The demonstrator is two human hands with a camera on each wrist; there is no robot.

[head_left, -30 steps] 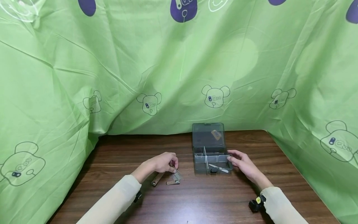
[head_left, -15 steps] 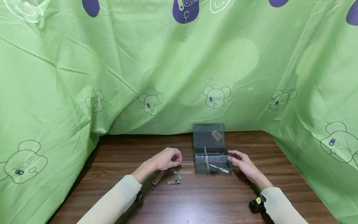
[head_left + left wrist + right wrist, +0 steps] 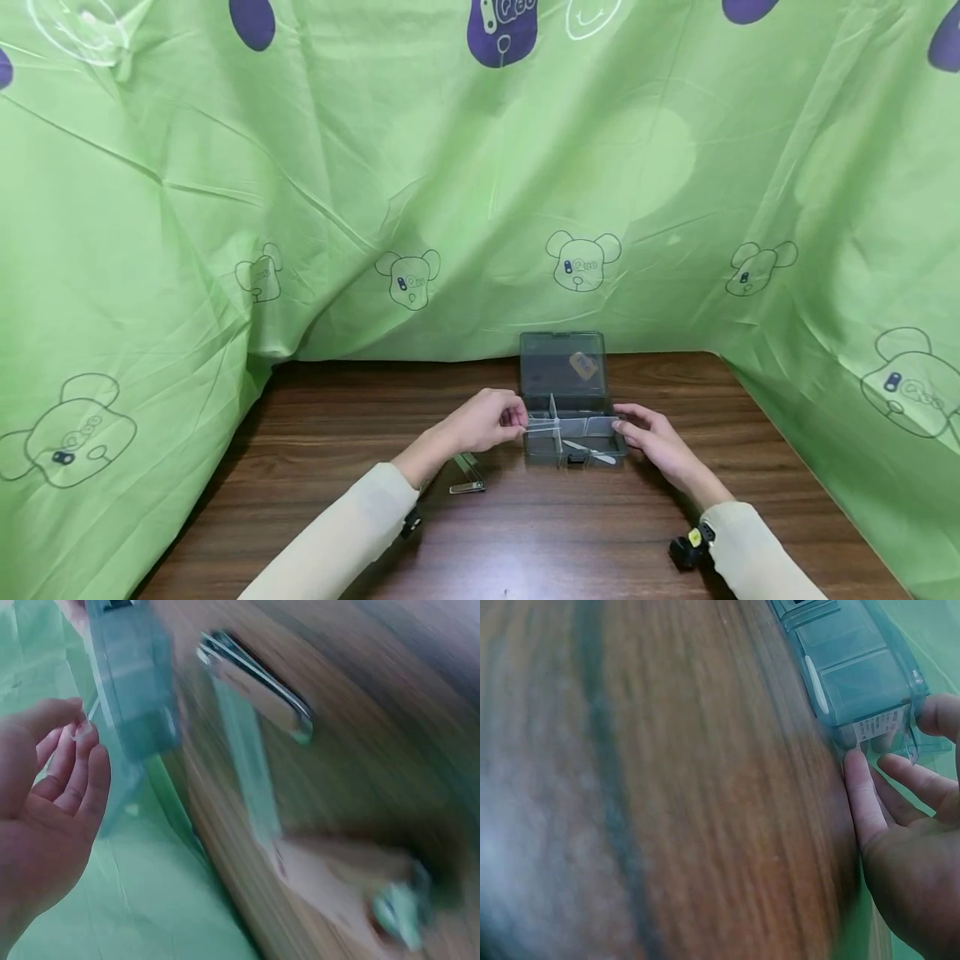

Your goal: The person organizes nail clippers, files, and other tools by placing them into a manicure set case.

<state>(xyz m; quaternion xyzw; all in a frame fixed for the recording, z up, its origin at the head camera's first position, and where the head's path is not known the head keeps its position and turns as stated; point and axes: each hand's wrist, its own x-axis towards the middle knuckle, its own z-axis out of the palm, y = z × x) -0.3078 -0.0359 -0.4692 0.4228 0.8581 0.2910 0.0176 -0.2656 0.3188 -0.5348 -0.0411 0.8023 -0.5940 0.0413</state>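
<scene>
My left hand [image 3: 489,420] pinches a thin pale strip [image 3: 540,427] between thumb and fingertips. The strip reaches over the left part of an open, grey see-through compartment box [image 3: 527,454]. On the box's right end, my right hand [image 3: 658,442] holds the wall, thumb at the rim and fingers against the outside. A white slim tool [image 3: 600,457] lies in the front right compartment. A small nail clipper [image 3: 467,487] rests on the table below my left hand. In the left wrist view, a clear flat strip [image 3: 247,761] and a blurred larger nail clipper [image 3: 337,892] lie near it.
The box's lid [image 3: 562,362] stands raised at the back, with an orange-white sticker on it. Clear dividers [image 3: 573,427] split the box. A green printed curtain [image 3: 480,208] hangs around the wooden table [image 3: 570,542].
My left hand has moved right from the clippers, bringing the thin strip to the box's left side. The right hand stays on the box's end.
</scene>
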